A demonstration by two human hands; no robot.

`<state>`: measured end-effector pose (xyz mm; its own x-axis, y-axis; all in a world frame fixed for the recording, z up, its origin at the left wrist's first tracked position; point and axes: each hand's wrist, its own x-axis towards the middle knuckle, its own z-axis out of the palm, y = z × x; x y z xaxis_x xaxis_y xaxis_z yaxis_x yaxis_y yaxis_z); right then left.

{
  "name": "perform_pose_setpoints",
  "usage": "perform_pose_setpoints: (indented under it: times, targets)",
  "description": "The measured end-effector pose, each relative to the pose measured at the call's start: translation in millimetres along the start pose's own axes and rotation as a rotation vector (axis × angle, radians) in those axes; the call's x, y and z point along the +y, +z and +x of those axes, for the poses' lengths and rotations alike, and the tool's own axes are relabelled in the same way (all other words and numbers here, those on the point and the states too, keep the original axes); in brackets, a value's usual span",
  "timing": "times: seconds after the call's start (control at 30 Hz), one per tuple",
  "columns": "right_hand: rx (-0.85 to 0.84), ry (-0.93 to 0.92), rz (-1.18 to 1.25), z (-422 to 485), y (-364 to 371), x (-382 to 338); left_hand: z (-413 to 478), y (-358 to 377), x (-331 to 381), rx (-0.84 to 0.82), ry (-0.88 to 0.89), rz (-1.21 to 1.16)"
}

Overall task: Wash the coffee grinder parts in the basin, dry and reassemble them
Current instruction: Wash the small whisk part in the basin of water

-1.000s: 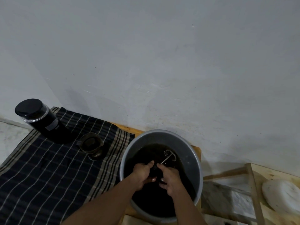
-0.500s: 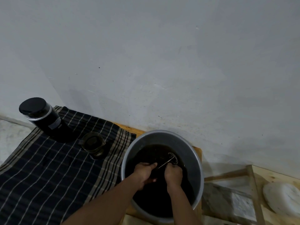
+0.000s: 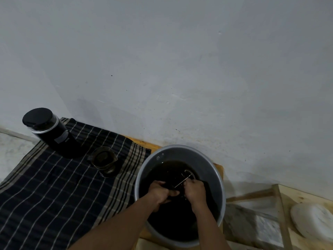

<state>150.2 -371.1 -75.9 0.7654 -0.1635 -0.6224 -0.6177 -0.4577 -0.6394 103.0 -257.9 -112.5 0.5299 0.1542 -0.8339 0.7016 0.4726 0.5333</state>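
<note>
A grey basin of dark water stands on the wooden table. Both hands are in it. My left hand grips a dark grinder part, most of it hidden by my fingers. My right hand is curled round the same part's right end, where a thin metal rod sticks out toward a round metal piece in the water. On the checked cloth to the left stand a black grinder body with a black cap and a small clear cup.
A white wall rises right behind the table. A wooden frame with a white rounded object lies at the lower right. The table's wooden edge shows behind the basin.
My right hand has shifted slightly on the part in the water, and the rod has turned a little. The left hand keeps its grip.
</note>
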Motion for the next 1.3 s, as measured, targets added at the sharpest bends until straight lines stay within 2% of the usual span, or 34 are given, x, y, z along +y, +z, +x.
perform_pose_setpoints:
  times: [0.07,0.13,0.17,0.27,0.37,0.53,0.63,0.7,0.77,0.83,0.9,1.0,1.1,1.17,1.3]
  targets:
    - [-0.009,-0.014,-0.071,-0.3,-1.8,1.6,0.3,-0.1,-1.0,0.009,0.019,0.019]
    - [-0.168,0.021,-0.030,-4.6,1.6,1.9,0.8,0.2,-1.7,0.011,0.034,0.033]
    - [-0.189,0.020,-0.019,-5.9,2.8,2.7,1.7,0.2,-2.0,0.015,0.033,0.032]
    - [-0.118,-0.040,-0.097,-2.7,1.1,4.4,2.4,-0.9,-3.2,0.028,0.036,0.052]
    - [-0.305,0.003,-0.025,-7.9,2.5,0.9,9.4,-1.9,-5.0,0.041,0.060,0.107]
    - [-0.388,-0.017,-0.118,-5.3,5.0,7.5,6.9,-6.5,-3.5,0.049,0.130,0.216]
    - [-0.223,-0.035,0.069,-4.5,5.0,14.6,2.3,-5.6,-5.3,0.054,0.191,0.245]
    - [-0.009,0.030,0.241,-4.9,5.0,17.4,-3.6,-4.8,-1.3,0.073,0.254,0.249]
    - [0.219,0.108,0.384,-3.0,5.2,18.9,-11.9,-7.1,6.2,0.113,0.399,0.313]
    - [0.335,0.115,0.454,-3.5,3.1,17.6,-21.0,-12.8,15.2,0.131,0.600,0.454]
    - [0.212,0.077,0.447,-1.8,0.2,18.2,-31.9,-20.9,24.4,0.074,0.791,0.658]
    - [-0.131,0.102,0.565,-2.5,-1.9,11.4,-43.9,-31.3,35.2,-0.076,1.045,0.998]
    - [-0.200,0.106,0.689,-2.3,2.4,4.8,-51.1,-35.6,38.1,-0.128,1.205,1.238]
    - [-0.193,0.089,0.706,-1.7,5.0,4.1,-52.2,-37.9,35.1,-0.099,1.244,1.245]
    - [-0.230,0.055,0.700,-2.2,0.2,5.3,-52.3,-44.2,28.4,0.011,1.111,1.160]
